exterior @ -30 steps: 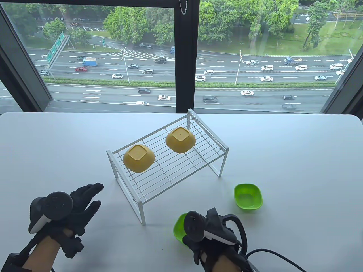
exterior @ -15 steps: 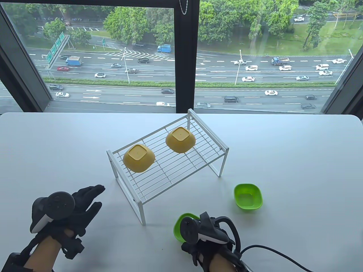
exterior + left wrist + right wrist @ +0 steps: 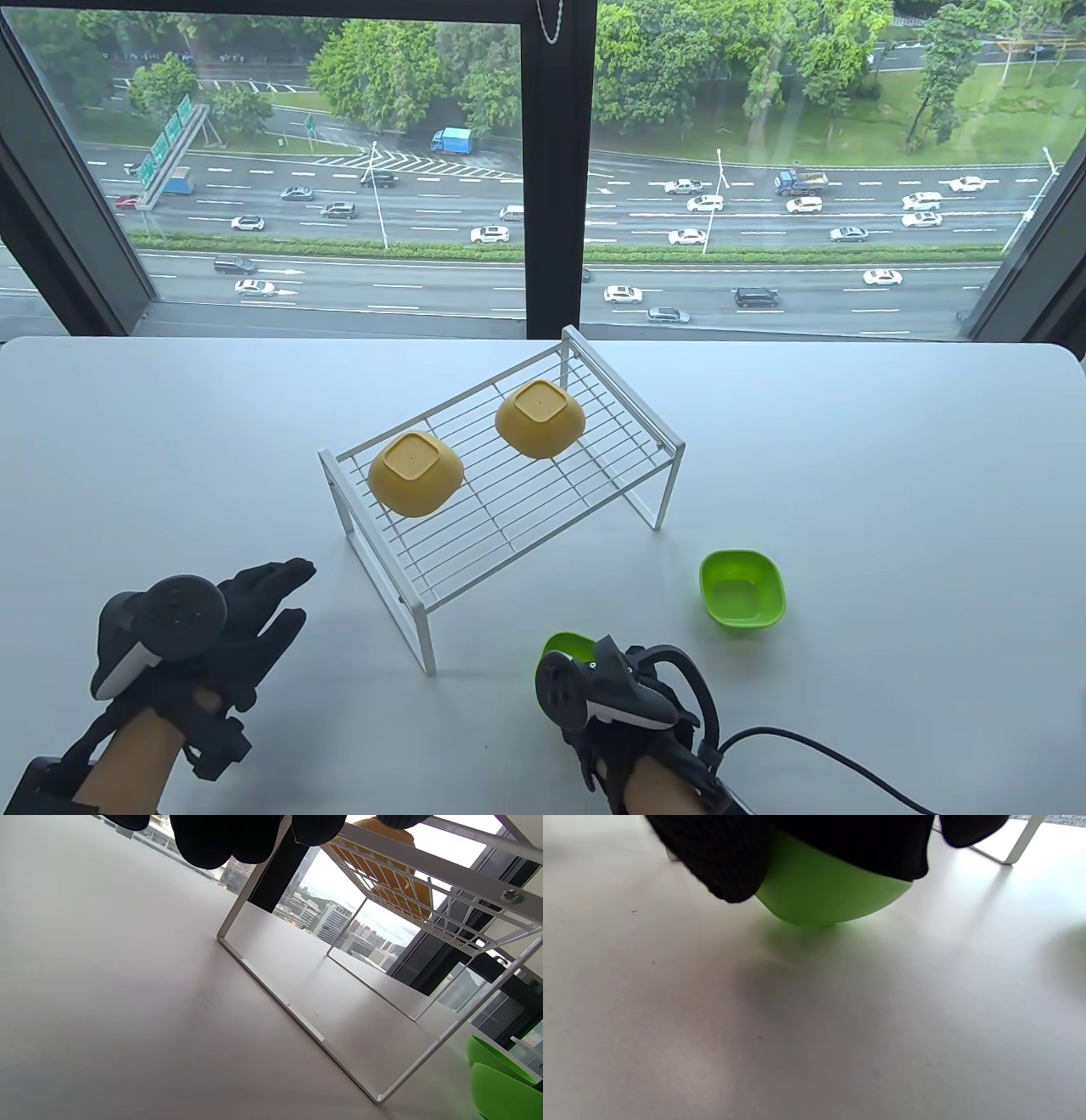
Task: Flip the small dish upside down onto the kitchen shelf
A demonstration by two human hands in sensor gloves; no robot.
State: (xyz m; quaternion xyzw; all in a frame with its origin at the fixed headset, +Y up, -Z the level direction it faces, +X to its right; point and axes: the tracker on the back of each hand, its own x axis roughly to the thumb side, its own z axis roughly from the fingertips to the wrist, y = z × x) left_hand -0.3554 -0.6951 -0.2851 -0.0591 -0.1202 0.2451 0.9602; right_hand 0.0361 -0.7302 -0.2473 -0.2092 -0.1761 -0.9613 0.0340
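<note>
Left of the white wire kitchen shelf (image 3: 501,475), we see the left hand (image 3: 229,620) with fingers straight and loosely apart, holding nothing. On the shelf sit two yellow square plastic dishes (image 3: 416,474), both upside down. Just in front of the shelf, the right hand (image 3: 611,705) curls its fingers round a small green plastic dish (image 3: 823,895) tilted against the white table (image 3: 891,475). Right of the shelf lies another green dish (image 3: 742,588), upright.

Bright, even daylight enters through the window (image 3: 339,170). Bench (image 3: 891,475) shows soft shadows only. Right wrist view: fingers (image 3: 729,853) blurred, glare at upper right. Table view sharp.
</note>
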